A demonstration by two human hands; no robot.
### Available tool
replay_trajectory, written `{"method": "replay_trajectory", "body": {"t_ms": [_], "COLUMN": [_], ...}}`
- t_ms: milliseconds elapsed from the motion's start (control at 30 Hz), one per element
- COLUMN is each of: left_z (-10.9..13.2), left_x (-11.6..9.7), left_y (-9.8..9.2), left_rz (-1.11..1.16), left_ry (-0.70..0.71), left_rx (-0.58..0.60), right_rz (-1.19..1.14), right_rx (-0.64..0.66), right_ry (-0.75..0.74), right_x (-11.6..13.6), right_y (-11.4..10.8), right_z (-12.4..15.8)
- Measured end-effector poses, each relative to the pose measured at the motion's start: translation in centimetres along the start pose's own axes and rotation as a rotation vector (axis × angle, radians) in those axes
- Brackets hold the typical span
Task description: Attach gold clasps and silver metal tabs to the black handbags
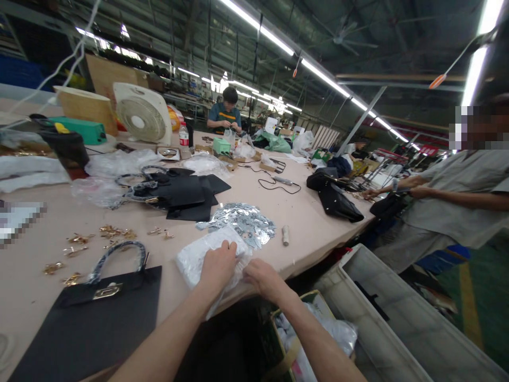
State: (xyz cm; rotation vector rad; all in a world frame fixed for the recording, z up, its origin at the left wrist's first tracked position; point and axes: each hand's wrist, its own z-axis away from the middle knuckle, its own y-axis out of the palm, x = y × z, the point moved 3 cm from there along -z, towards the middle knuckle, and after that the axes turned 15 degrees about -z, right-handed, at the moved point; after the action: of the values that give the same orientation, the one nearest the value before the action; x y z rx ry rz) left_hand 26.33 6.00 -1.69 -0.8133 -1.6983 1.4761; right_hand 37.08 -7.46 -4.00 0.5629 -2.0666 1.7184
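Observation:
Close to the table's front edge lies a white plastic-wrapped package (194,257). My left hand (219,265) rests on its top with fingers curled and pinching the wrapping. At the package's right end, my right hand (262,278) is closed on the loose clear plastic. Just behind the package spreads a pile of shiny flat metal pieces (242,220). A black handbag (107,313) with a wrapped handle and gold clasp lies to the left, near my left forearm. Gold-coloured metal fittings (117,232) are scattered beyond that handbag.
Several black bag parts (178,191) lie mid-table. Beyond stand a fan (143,114) and a bottle (183,134). A small cylinder (285,235) stands right of the metal pieces. Below right are a box of plastic (318,318) and a grey crate (382,318). Two co-workers (225,116) (449,196) work nearby.

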Motion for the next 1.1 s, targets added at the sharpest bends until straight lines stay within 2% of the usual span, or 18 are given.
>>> {"method": "replay_trajectory", "body": {"t_ms": [200, 400, 467, 567, 667, 867, 967, 1100], "left_z": [0.0, -0.1, -0.2, -0.1, 0.1, 0.3, 0.3, 0.4], "left_x": [0.0, 1.0, 1.1, 1.1, 1.0, 0.8, 0.8, 0.8], "left_y": [0.6, 0.8, 0.8, 0.8, 0.8, 0.9, 0.9, 0.9], "left_rz": [0.019, 0.064, 0.069, 0.065, 0.058, 0.059, 0.063, 0.064], "left_ry": [0.013, 0.039, 0.04, 0.045, 0.055, 0.056, 0.057, 0.067], "left_rx": [0.006, -0.005, -0.009, -0.007, 0.002, 0.012, 0.003, -0.013], "right_rz": [-0.047, -0.101, -0.105, -0.076, -0.059, -0.076, -0.03, 0.036], "right_rx": [-0.011, -0.058, -0.066, 0.018, 0.073, 0.15, 0.207, 0.22], "right_ry": [-0.094, 0.019, 0.005, -0.037, -0.02, -0.072, -0.129, -0.205], "right_x": [0.4, 1.1, 1.7, 2.3, 2.1, 1.8, 2.0, 2.7], "right_y": [-0.6, -0.9, -0.9, 0.0, 0.9, 0.6, 0.8, 1.1], "right_z": [1.7, 1.5, 0.7, -0.7, -1.6, -1.0, -0.9, -1.2]}}
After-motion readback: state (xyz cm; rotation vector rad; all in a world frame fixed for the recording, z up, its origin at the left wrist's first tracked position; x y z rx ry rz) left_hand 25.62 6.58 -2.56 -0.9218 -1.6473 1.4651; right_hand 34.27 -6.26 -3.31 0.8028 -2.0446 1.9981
